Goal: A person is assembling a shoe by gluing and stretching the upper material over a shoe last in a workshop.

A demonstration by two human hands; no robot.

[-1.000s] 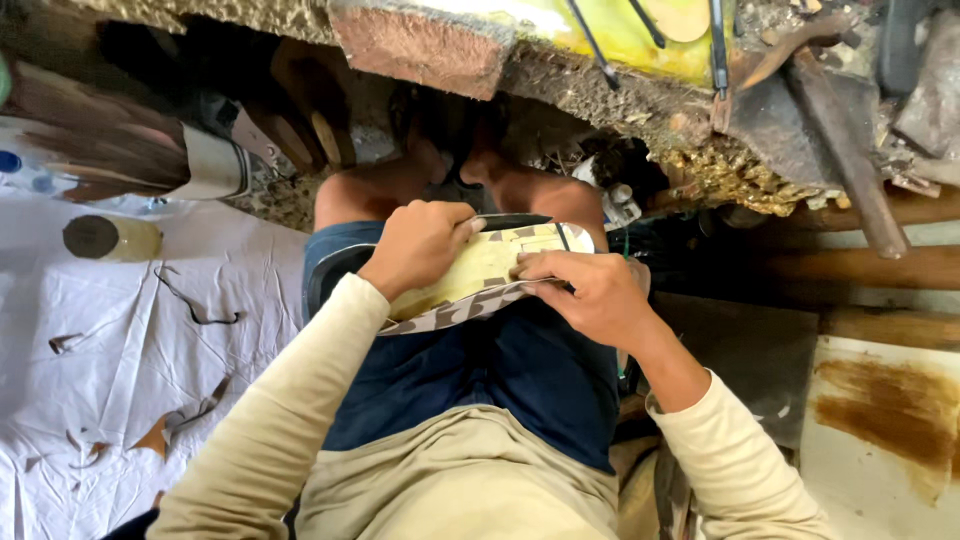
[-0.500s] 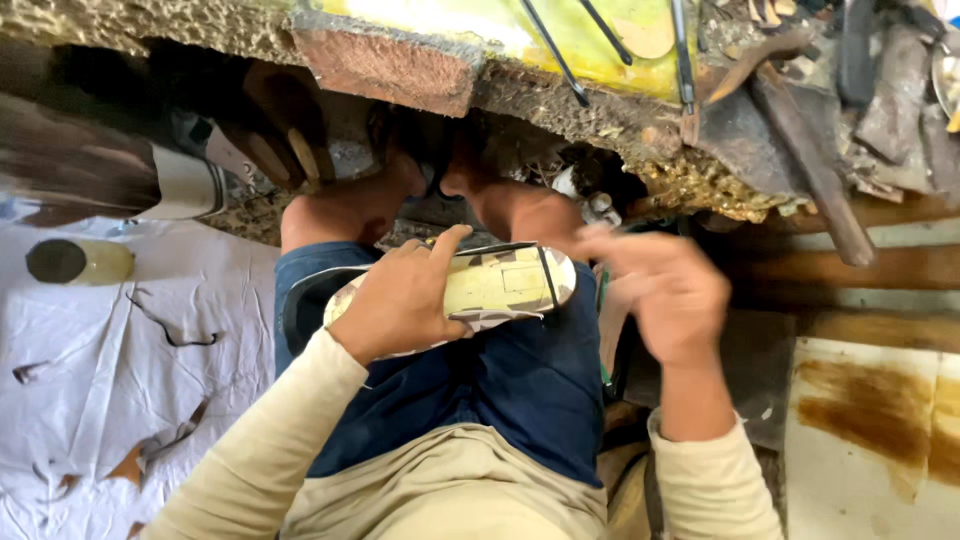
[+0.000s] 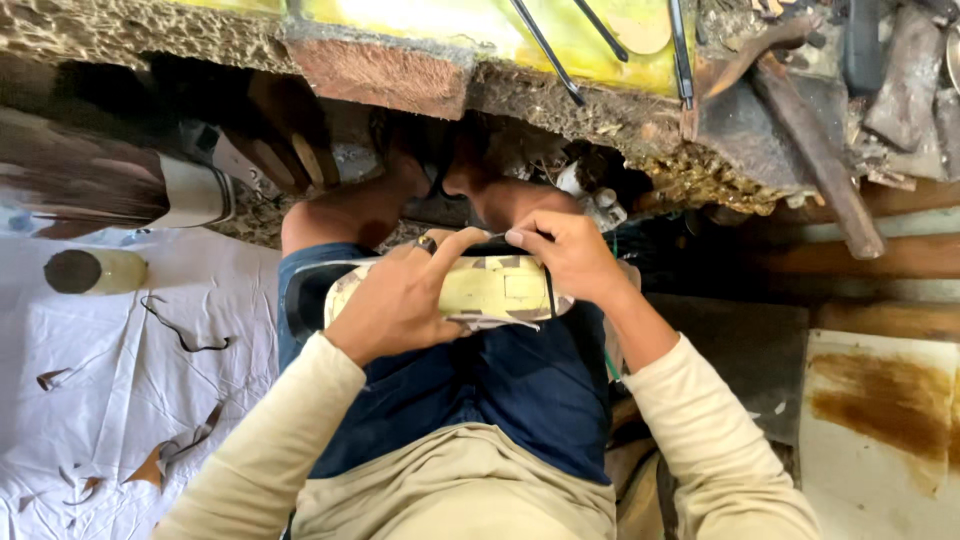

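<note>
Head view: left hand (image 3: 395,300) clasps the shoe (image 3: 470,292) on the lap; right hand (image 3: 565,255) fingers pinch its edge, fitting the upper; steady tension seems needed.

A pale yellow shoe last (image 3: 495,290) lies sole-up and lengthwise across the person's lap, over dark blue shorts. A patterned beige-and-brown upper (image 3: 345,290) wraps its edges, showing along the left end and lower rim. A dark strap or edge runs down across its right end. Its flat bottom faces the camera.
</note>
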